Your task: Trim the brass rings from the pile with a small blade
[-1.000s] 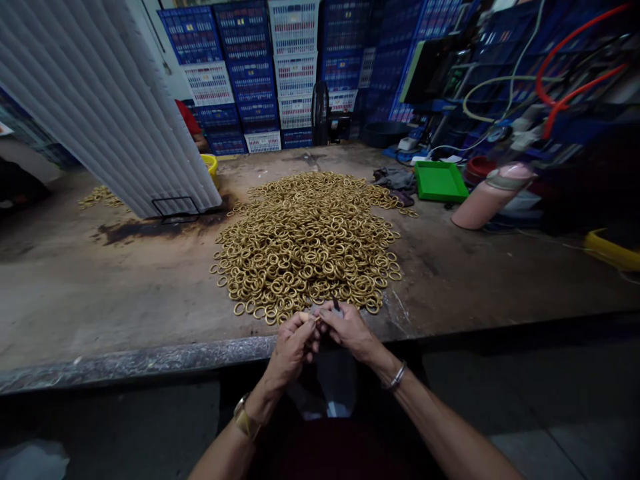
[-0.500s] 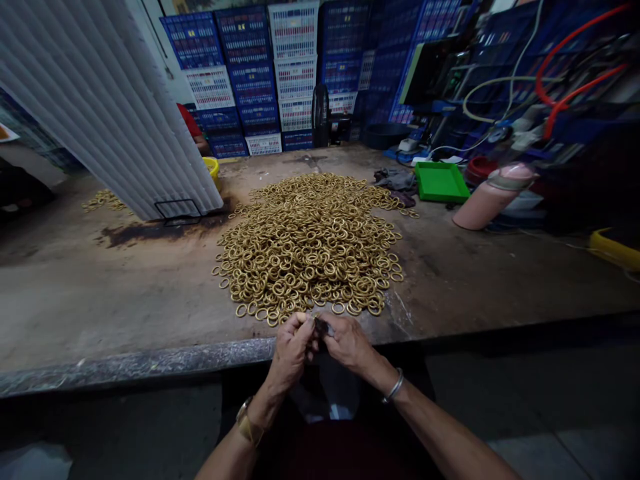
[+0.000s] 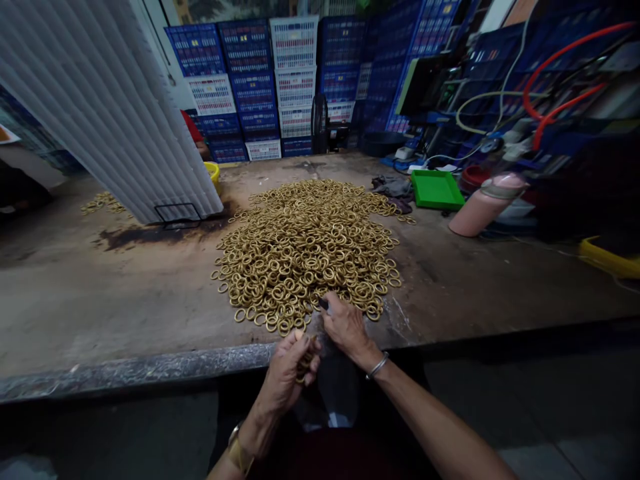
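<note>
Where the gold rings (image 3: 310, 247) lie: heaped loosely on the brown worktop (image 3: 125, 293), at twelve o'clock from the left hand (image 3: 286, 370); several more are inside this hand.
How one ring will handle: I judge it light, stiff, hardly fragile, maybe slippery if polished; a pinch across its round band seems the surest hold.
Left grip: curled, pinching some gold rings; the exact count is hidden.
Right grip: the right hand (image 3: 346, 328) pinches a small dark object (image 3: 324, 304), too small to name, at the six-o'clock edge of the rings; whether it touches a ring, I cannot tell.
Worktop surface: flat, worn; a dark stain (image 3: 143, 237) at nine o'clock from the rings; a green tray (image 3: 437, 189) at two o'clock.
Room: dim; stacked crates (image 3: 295, 87) at twelve o'clock.
</note>
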A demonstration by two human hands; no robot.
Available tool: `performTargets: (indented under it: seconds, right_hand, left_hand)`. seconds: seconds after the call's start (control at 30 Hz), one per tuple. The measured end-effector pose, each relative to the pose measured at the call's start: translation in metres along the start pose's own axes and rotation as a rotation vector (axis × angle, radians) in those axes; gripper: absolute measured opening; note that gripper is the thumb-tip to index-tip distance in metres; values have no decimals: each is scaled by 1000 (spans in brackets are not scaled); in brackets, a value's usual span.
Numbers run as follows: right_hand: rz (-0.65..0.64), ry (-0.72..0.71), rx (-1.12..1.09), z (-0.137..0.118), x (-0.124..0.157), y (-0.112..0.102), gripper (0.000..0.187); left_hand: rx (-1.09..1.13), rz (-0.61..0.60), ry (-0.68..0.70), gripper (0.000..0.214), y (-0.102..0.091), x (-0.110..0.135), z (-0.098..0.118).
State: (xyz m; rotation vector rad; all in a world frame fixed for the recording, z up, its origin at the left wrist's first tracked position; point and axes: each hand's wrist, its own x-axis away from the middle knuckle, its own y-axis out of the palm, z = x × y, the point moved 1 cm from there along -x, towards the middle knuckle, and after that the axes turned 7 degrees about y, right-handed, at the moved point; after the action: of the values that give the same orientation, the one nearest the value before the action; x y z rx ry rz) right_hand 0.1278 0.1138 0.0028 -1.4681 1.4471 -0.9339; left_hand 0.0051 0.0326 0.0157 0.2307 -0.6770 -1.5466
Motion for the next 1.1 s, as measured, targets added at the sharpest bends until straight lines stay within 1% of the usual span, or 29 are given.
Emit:
performTargets:
  seconds: [0.1,0.2,0.3,0.4,0.53,0.6,0.67,0.73,0.77,0.83,0.9,0.97,1.03,1.1]
  right_hand:
    - [27,22,47,-7,-10,-2,22]
    - [8,27,107,-11,-17,-1,16]
    - [12,13,99,-10,-20,1,13]
    - [48,-27,33,-6,-21,1,14]
    - [110,-67,-86,2,-22,0,16]
    - [112,-78,-187,5,-21,-1,16]
    - [65,-64,-327,7,-18,-3,15]
    - [-10,-12,-489,7,-13,-6,13]
    - [-49,24,-572,6,-10,-8,13]
    - [-137,96,-740,3,-4,-13,13]
    - [-254,172,-921,1,2,-15,13]
    - [-380,260,-1111,-2,8,-16,14]
    - [-491,341,-1268,-2,14,-16,18]
    - [-553,383,-1363,-2,17,-15,21]
  left_hand:
    - [50,22,-18,28,-5,-4,-5]
    - [110,20,-45,24,-8,-6,-5]
    - [197,4,-89,22,-11,-7,-2]
    - [302,0,-132,25,-14,-10,-2]
    - [437,1,-162,20,-16,-16,-2]
    - [436,14,-160,20,-14,-19,-2]
    - [358,38,-132,22,-10,-21,-2]
    - [159,79,-52,23,-6,-23,-2]
    - [13,107,20,22,-5,-24,-1]
    - [-317,153,232,20,-2,-25,1]
    - [-585,146,468,22,0,-26,3]
    - [-726,83,624,23,1,-26,3]
    - [-779,21,672,24,1,-27,2]
    - [-789,-5,676,23,1,-28,1]
